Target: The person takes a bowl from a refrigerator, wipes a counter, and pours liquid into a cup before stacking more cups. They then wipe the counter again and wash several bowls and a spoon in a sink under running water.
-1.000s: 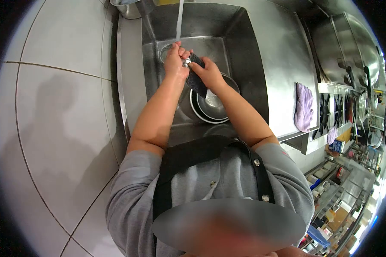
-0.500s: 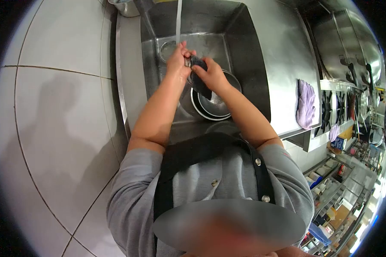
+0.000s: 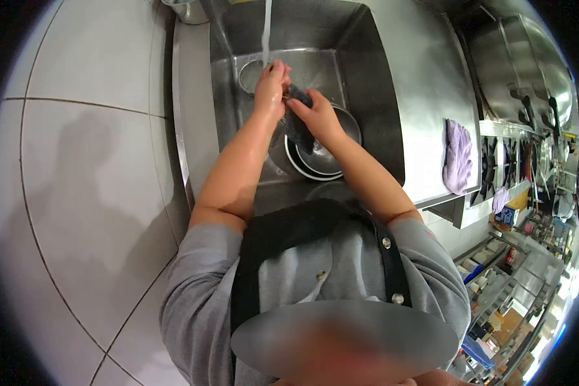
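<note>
Over the sink, my right hand (image 3: 316,117) is closed round a long, dark grey, wet-looking thing (image 3: 296,130); its kind cannot be made out. The dark thing runs from between my hands down towards the metal bowls. At its upper end, my left hand (image 3: 271,90) has its fingers curled against it, partly hidden. A stream of water (image 3: 266,32) falls onto or just beside my left fingers. Below my hands, a round metal bowl (image 3: 349,132) sits inside a pale-rimmed bowl (image 3: 296,165) on the sink floor, both partly covered by the dark thing and my right arm.
The steel sink (image 3: 373,83) has high walls. To its right, a steel counter (image 3: 424,83) bears a purple cloth (image 3: 458,156) near the edge. Beyond are stove burners (image 3: 489,161) and a large steel vessel (image 3: 524,71). A metal pot (image 3: 188,11) stands at the upper left.
My left hand has turned and shifted slightly, with its fingers more curled under the water. The dark thing has tilted a little. My right hand keeps its hold.
</note>
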Demonstrator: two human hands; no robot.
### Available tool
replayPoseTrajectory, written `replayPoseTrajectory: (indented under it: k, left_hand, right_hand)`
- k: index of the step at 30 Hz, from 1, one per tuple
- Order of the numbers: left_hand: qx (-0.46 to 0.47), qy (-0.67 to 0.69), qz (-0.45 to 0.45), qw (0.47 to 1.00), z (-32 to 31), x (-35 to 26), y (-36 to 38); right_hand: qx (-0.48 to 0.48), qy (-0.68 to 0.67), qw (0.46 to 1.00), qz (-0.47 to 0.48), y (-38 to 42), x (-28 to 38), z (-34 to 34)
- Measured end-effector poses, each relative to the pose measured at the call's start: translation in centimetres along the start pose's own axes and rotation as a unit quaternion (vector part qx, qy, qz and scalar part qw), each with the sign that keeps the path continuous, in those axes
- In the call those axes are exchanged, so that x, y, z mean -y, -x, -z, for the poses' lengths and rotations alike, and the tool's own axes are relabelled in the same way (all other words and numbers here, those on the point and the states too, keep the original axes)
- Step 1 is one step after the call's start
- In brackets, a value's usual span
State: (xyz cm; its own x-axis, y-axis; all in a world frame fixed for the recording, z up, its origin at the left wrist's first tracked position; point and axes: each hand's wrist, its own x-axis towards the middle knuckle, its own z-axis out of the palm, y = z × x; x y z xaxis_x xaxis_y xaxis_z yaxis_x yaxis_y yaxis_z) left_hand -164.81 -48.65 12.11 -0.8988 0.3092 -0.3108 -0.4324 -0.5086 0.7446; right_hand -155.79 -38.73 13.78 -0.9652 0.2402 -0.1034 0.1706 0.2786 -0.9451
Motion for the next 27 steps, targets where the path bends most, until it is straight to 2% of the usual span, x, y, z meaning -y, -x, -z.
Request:
replayPoseTrajectory:
  k: [1, 2, 4, 6, 7, 8, 9, 10, 13, 16, 17, 19, 20, 22, 23, 26, 27]
  left_hand:
    - [0.005, -0.061, -0.031, 0.998, -0.9, -0.5, 0.6]
    - [0.013, -0.124, -0.064, 0.990, -1.4, -0.9, 0.8]
    - [0.038, -0.039, -0.061, 0.997, -0.8, -0.5, 0.0]
    - [0.100, 0.053, -0.047, 0.992, -0.1, -0.7, -0.4]
    - [0.066, 0.097, -0.041, 0.992, -0.9, -1.1, -0.1]
    - [0.074, 0.113, -0.028, 0.990, -1.2, -1.7, 0.0]
    - [0.081, 0.129, -0.015, 0.988, -1.3, -2.4, 0.2]
    - [0.085, 0.144, -0.001, 0.986, -1.2, -2.8, 0.3]
    - [0.069, 0.150, -0.047, 0.985, -0.1, -4.2, -0.6]
    - [0.132, 0.160, -0.039, 0.977, -0.2, -3.8, -0.6]
    - [0.113, 0.138, -0.037, 0.983, -0.5, -3.5, -0.3]
    - [0.078, 0.091, -0.033, 0.992, -1.3, -2.9, 0.3]
    - [0.056, 0.023, -0.054, 0.997, -1.6, -2.4, 0.5]
    - [0.011, -0.112, -0.095, 0.989, -2.0, -1.6, 0.8]
    - [-0.008, -0.120, -0.083, 0.989, -1.6, -2.2, 0.7]
    - [-0.100, -0.183, -0.105, 0.972, -1.3, -1.8, -0.1]
    - [-0.102, -0.141, -0.090, 0.981, -1.1, -2.1, -0.1]
  right_hand:
    - [0.037, -0.100, 0.987, -0.119, -0.5, 1.8, -0.2]
    - [0.060, -0.165, 0.973, -0.149, -0.9, 2.1, 0.0]
    - [0.100, -0.296, 0.927, -0.205, -1.5, 2.3, 0.6]
    - [0.141, -0.311, 0.908, -0.242, -1.3, 0.9, 1.7]
    - [0.167, -0.313, 0.896, -0.269, -0.5, 1.0, 3.0]
    - [0.193, -0.313, 0.882, -0.296, 0.5, 1.2, 3.6]
    - [0.160, -0.351, 0.868, -0.313, 1.8, 1.7, 3.4]
    - [0.173, -0.348, 0.867, -0.311, 2.8, 2.1, 3.6]
    - [0.214, -0.366, 0.849, -0.316, 5.1, 1.7, 4.4]
    - [0.211, -0.351, 0.856, -0.315, 4.8, 1.6, 3.6]
    - [0.189, -0.326, 0.884, -0.276, 3.8, 0.4, 2.9]
    - [0.153, -0.091, 0.974, -0.143, 1.2, 0.4, 1.9]
    - [0.129, 0.031, 0.988, -0.073, 0.4, 0.4, 1.3]
    - [0.070, 0.145, 0.986, 0.045, -0.3, 0.5, -0.6]
    - [0.042, 0.203, 0.973, 0.105, -0.4, 0.5, -1.1]
    - [0.036, 0.224, 0.968, 0.106, 0.6, 1.2, -1.4]
    - [0.028, 0.228, 0.966, 0.117, 1.0, 0.9, -0.9]
